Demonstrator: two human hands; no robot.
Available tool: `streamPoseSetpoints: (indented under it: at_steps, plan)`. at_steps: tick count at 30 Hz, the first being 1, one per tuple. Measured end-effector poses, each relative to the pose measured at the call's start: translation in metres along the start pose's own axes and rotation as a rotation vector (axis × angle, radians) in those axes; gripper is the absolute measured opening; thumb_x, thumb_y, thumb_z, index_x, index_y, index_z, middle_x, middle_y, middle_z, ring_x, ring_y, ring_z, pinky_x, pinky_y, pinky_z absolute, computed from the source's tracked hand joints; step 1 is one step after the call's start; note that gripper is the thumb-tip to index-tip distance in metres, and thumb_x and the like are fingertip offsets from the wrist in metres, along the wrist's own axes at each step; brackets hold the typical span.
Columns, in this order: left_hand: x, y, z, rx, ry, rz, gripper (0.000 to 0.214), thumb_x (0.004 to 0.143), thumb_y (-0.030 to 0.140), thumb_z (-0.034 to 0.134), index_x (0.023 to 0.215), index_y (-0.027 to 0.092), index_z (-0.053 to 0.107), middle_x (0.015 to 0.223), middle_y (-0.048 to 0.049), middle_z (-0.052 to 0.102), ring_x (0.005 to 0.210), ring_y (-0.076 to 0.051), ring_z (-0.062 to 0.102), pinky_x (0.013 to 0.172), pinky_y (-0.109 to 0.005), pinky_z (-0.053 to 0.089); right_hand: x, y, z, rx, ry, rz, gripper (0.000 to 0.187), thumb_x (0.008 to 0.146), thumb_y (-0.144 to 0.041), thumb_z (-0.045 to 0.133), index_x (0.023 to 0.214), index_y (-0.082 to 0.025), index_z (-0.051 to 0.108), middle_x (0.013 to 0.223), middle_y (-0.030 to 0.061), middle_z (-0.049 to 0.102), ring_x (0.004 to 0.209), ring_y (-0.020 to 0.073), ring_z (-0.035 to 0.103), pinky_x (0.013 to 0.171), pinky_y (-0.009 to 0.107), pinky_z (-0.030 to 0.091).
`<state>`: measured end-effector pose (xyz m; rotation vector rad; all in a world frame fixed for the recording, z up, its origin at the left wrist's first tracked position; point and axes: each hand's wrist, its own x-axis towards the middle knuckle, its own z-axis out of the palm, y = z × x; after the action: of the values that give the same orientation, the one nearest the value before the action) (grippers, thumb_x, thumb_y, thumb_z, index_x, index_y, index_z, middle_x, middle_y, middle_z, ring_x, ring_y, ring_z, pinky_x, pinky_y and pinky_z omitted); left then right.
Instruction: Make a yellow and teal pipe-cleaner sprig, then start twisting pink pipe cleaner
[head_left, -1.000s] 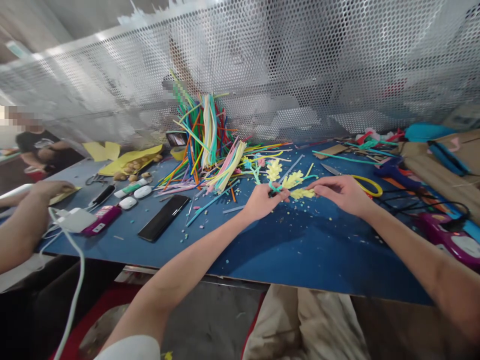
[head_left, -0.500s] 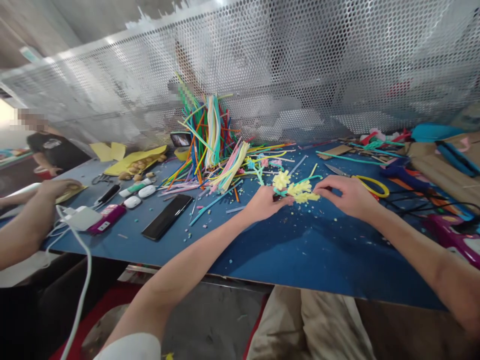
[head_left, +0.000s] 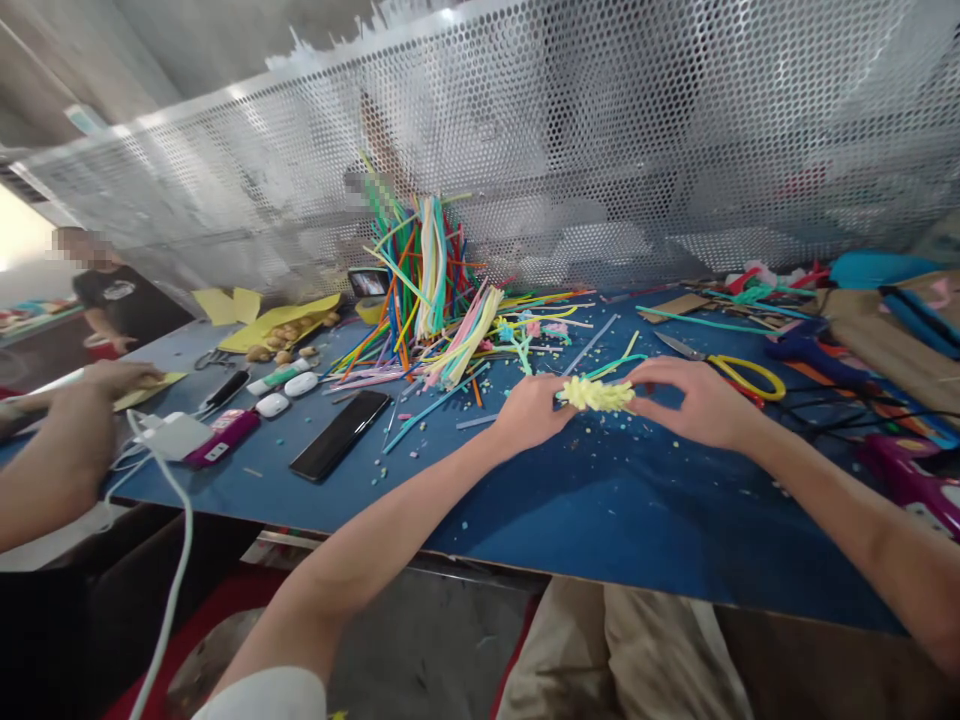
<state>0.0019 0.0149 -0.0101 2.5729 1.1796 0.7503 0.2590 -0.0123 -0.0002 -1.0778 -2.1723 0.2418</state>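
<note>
Between my hands is a fluffy yellow pipe-cleaner flower [head_left: 598, 393], held just above the blue table. My left hand [head_left: 534, 412] pinches its left end, where a bit of green shows. At its right end, the thumb and fingers of my right hand [head_left: 686, 400] close on the yellow tips. A teal pipe cleaner [head_left: 619, 368] curves out behind the flower. Small pink, blue and green pipe-cleaner flowers [head_left: 529, 335] lie just beyond my left hand. Scissors with yellow handles [head_left: 746, 375] rest beyond my right hand.
A big bundle of coloured pipe cleaners [head_left: 427, 270] stands against the perforated metal screen [head_left: 600, 140]. A black phone [head_left: 341, 435], a purple power strip [head_left: 223, 438] and white cables lie left. Another person's arm [head_left: 67, 430] reaches in there. Cut scraps dot the blue table [head_left: 525, 510].
The yellow flower has turned, and its separate clumps now look like one compact row. My right hand has closed in on its right end. The view has shifted slightly.
</note>
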Motion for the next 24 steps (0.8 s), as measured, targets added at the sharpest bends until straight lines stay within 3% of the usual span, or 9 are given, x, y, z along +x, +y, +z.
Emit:
streamPoseSetpoints:
  at_steps: [4, 8, 13, 19, 24]
  plan:
    - [-0.001, 0.000, 0.003, -0.037, 0.004, -0.015, 0.020, 0.079, 0.020, 0.063, 0.096, 0.020, 0.074, 0.088, -0.0049, 0.073, 0.080, -0.018, 0.067, 0.074, -0.026, 0.048, -0.002, 0.004, 0.016, -0.154, 0.022, -0.021, 0.015, 0.086, -0.036, 0.060, 0.087, -0.024, 0.070, 0.092, 0.0041, 0.074, 0.085, 0.0218, 0.068, 0.079, 0.038, 0.053]
    - [-0.001, 0.002, 0.004, -0.039, 0.003, -0.045, 0.020, 0.078, 0.022, 0.063, 0.094, 0.020, 0.074, 0.086, -0.0056, 0.074, 0.081, -0.019, 0.068, 0.069, -0.025, 0.047, -0.002, 0.005, 0.022, -0.290, 0.015, -0.041, 0.013, 0.085, -0.032, 0.061, 0.091, -0.023, 0.068, 0.099, 0.0054, 0.074, 0.093, 0.0253, 0.066, 0.082, 0.042, 0.049]
    - [-0.002, 0.007, 0.003, 0.026, 0.024, -0.089, 0.014, 0.078, 0.025, 0.062, 0.082, 0.019, 0.073, 0.069, -0.0044, 0.071, 0.063, -0.016, 0.065, 0.056, -0.024, 0.039, -0.002, -0.002, 0.026, -0.296, 0.071, -0.046, 0.014, 0.089, -0.035, 0.058, 0.087, -0.023, 0.065, 0.111, 0.0027, 0.071, 0.101, 0.0248, 0.061, 0.087, 0.044, 0.044]
    - [-0.002, 0.006, 0.006, -0.064, 0.086, -0.098, 0.024, 0.070, 0.016, 0.064, 0.091, 0.018, 0.075, 0.079, -0.0031, 0.075, 0.070, -0.017, 0.068, 0.063, -0.024, 0.046, -0.005, -0.011, 0.034, -0.304, 0.249, -0.004, 0.016, 0.085, -0.033, 0.063, 0.071, -0.024, 0.063, 0.109, 0.0015, 0.071, 0.103, 0.0275, 0.059, 0.090, 0.049, 0.039]
    - [-0.002, 0.004, 0.003, -0.094, 0.088, -0.077, 0.027, 0.070, 0.015, 0.063, 0.095, 0.017, 0.074, 0.085, -0.0026, 0.076, 0.072, -0.016, 0.069, 0.067, -0.023, 0.048, -0.003, -0.012, 0.037, -0.257, 0.284, 0.014, 0.020, 0.083, -0.035, 0.065, 0.067, -0.023, 0.062, 0.104, 0.0022, 0.072, 0.102, 0.0279, 0.059, 0.093, 0.051, 0.038]
